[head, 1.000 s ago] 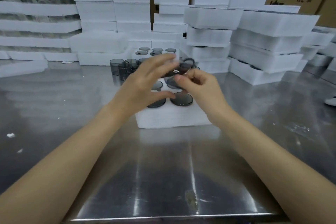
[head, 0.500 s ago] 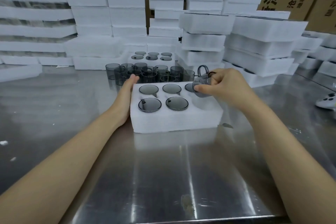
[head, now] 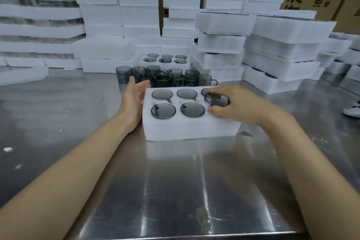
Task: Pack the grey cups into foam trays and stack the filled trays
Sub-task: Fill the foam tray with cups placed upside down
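Left forearm [head: 78, 165], right forearm [head: 311, 161] bare to frame edge; left hand [head: 134, 97], right hand [head: 237, 105] bare.

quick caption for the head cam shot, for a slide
Right hand holds a grey cup at the near-right pocket of the foam tray; left hand rests against its left side.

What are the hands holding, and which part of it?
The right hand grips a grey cup round its body, thumb on the near side, over the foam tray's near-right pocket. The left hand holds nothing; it rests flat against the tray's left side.
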